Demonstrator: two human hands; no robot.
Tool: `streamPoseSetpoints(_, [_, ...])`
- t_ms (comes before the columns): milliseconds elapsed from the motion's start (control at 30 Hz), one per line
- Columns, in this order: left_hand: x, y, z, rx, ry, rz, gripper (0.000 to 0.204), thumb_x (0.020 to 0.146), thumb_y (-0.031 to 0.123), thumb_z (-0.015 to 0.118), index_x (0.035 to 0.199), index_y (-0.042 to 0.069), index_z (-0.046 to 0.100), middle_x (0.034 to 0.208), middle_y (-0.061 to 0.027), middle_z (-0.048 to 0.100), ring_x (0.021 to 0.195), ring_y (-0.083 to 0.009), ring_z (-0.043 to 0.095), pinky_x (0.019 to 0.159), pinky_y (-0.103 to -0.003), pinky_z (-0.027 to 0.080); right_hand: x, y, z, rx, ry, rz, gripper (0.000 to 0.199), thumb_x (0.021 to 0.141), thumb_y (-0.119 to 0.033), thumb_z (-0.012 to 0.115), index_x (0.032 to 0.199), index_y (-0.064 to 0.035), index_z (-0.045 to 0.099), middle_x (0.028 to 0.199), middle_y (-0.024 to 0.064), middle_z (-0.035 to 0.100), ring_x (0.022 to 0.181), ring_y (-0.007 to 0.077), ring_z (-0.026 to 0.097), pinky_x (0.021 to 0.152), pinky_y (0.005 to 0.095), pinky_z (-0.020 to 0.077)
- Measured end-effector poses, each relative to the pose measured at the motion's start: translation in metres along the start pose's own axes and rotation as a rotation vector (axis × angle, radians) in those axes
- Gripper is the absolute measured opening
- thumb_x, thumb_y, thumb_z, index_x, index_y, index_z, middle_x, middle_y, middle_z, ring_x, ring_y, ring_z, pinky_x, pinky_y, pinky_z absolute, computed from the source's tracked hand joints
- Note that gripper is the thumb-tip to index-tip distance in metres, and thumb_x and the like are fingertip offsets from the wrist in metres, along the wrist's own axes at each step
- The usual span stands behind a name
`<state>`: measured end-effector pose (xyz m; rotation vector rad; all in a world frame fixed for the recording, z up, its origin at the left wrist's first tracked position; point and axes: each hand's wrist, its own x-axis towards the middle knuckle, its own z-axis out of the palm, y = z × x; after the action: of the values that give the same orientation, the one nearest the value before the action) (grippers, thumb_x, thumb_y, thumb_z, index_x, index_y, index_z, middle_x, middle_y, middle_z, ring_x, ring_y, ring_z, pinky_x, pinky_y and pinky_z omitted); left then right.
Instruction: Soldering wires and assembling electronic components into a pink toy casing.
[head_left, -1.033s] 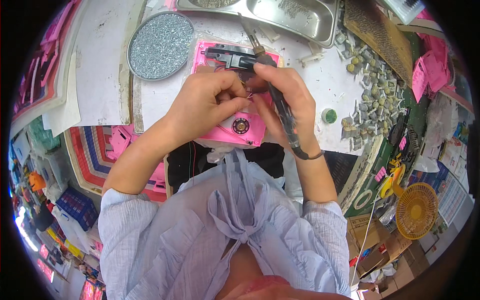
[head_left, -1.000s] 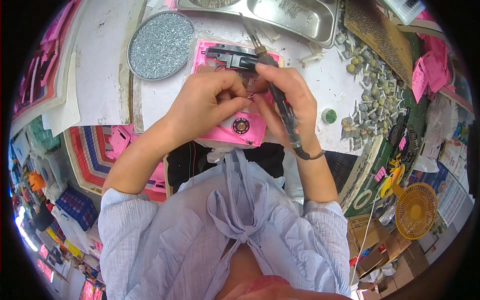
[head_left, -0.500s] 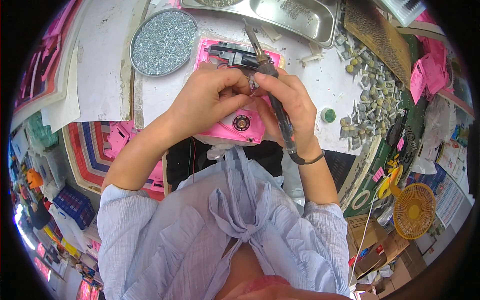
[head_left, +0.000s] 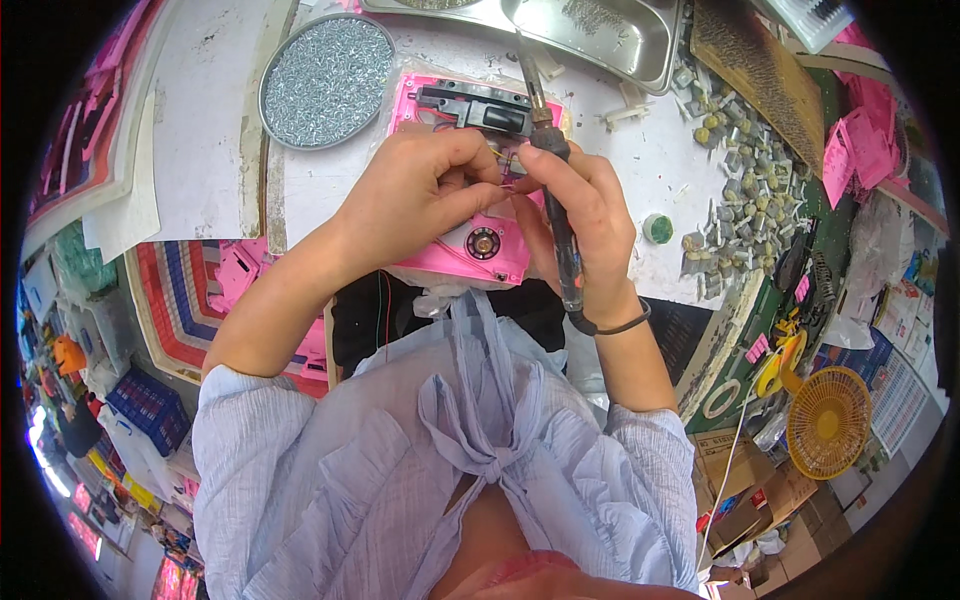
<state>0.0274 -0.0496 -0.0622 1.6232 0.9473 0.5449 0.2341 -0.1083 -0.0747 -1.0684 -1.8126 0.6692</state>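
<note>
A soldering iron [head_left: 549, 140] lies in my right hand [head_left: 597, 222], its metal tip pointing away from me and its handle running back along the palm. The thumb and fingertips of that hand also close together at a thin wire. Facing it, my left hand [head_left: 405, 205] is closed in a pinch on the thin wire [head_left: 509, 187]. Both hands meet over a pink plastic housing [head_left: 447, 264]. Inside the housing are a black plastic module [head_left: 470, 103] at the far end and a round black speaker [head_left: 483, 243] at the near end. My fingers hide the housing's middle.
A round tray of screws [head_left: 328, 85] stands at the far left, and a steel tray [head_left: 640, 42] at the back. To the right lie a small green-topped container [head_left: 657, 229] and a heap of small motor-like parts [head_left: 745, 190]. A yellow basket-like fan [head_left: 828, 422] is beyond.
The soldering iron has tilted more upright, its tip shifting to the right. My right hand has turned slightly with it. My left hand has barely moved.
</note>
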Motion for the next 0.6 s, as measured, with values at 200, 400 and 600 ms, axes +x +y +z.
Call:
streamPoseSetpoints(200, [-0.001,-0.003,0.000,0.067,-0.029,0.173,0.011,0.088,0.001,0.072,0.097,-0.002,0.068,0.081,-0.0062,0.064,0.073,-0.0132,0.060,0.064,-0.028,0.048,-0.005,-0.010,0.006,-0.055,0.082,-0.019,0.045,0.084,-0.003,0.073,0.129,-0.0078,0.066,0.096,0.0099,0.063,0.085,0.0228,0.062,0.087,0.0352,0.0525])
streamPoseSetpoints(400, [-0.008,-0.009,-0.006,0.333,-0.134,0.392,0.013,0.082,0.003,0.074,0.092,0.003,0.067,0.098,-0.0089,0.061,0.087,-0.0278,0.064,0.072,-0.035,0.053,-0.031,-0.031,-0.054,0.210,0.248,0.333,0.032,0.082,-0.012,0.079,0.109,0.0012,0.069,0.085,0.0148,0.067,0.073,0.0229,0.064,0.075,0.0324,0.0515])
streamPoseSetpoints(600, [-0.007,-0.012,-0.009,0.379,-0.182,0.438,0.014,0.082,0.003,0.073,0.092,0.004,0.063,0.104,-0.0083,0.060,0.087,-0.0282,0.064,0.072,-0.036,0.053,-0.042,-0.021,-0.065,0.287,-0.034,0.313,0.024,0.078,-0.011,0.073,0.099,0.0009,0.069,0.081,0.0134,0.067,0.066,0.0203,0.062,0.060,0.0286,0.0482])
